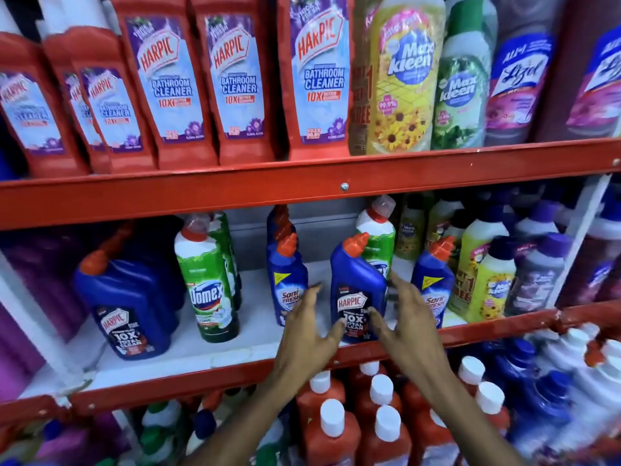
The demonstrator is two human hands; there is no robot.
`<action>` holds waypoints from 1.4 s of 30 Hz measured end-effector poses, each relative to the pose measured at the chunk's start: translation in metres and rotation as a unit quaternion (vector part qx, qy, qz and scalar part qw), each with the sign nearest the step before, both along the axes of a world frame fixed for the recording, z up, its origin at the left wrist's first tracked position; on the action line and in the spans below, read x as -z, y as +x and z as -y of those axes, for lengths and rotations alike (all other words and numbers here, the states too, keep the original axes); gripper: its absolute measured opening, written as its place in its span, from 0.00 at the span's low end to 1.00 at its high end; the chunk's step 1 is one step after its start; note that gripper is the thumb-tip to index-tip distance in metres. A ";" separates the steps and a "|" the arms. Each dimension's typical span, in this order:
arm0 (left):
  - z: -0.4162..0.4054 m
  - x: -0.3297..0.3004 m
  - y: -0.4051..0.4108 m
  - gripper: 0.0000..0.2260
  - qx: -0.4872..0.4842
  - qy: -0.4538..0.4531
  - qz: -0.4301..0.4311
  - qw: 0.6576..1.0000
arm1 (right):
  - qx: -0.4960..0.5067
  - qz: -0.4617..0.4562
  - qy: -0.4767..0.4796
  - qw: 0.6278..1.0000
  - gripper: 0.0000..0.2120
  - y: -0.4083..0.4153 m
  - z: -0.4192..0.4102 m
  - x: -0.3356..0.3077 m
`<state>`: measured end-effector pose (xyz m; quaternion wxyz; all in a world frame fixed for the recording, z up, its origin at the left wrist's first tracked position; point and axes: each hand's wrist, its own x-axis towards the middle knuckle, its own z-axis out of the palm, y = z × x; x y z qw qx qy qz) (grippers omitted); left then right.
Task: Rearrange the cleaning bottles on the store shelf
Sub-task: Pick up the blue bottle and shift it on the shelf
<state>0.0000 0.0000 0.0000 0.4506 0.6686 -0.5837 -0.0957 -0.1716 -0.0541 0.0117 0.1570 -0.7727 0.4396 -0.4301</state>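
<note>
A blue Harpic bottle (358, 284) with an orange cap stands upright near the front of the middle shelf (235, 344). My left hand (311, 326) is open just left of it, thumb near its lower label. My right hand (405, 317) is open on its right side, fingers spread beside the bottle. Whether the fingers touch it I cannot tell. A blue Sani Fresh bottle (285, 280) stands behind my left hand, another Sani Fresh bottle (431, 280) behind my right. A green Domex bottle (210, 284) and a large blue Harpic bottle (129, 304) stand further left.
The red top rail (302, 190) carries red Harpic Bathroom Cleaner bottles (168, 89), Max Kleen bottles (403, 75) and Lizol bottles (517, 79). Yellow and purple bottles (494, 277) fill the middle shelf's right. White-capped red bottles (332, 428) stand on the shelf below.
</note>
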 end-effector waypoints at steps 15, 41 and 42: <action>-0.038 0.001 0.024 0.23 -0.018 -0.148 -0.204 0.968 | -0.105 0.107 0.048 0.988 0.23 0.036 -0.028 -0.006; -0.188 0.013 0.248 0.24 -0.219 -0.124 -0.070 0.965 | -0.242 0.038 0.103 0.964 0.17 0.301 -0.136 -0.003; -0.189 0.014 0.247 0.23 -0.229 -0.119 -0.068 0.964 | -0.241 0.038 0.103 0.964 0.17 0.301 -0.136 -0.002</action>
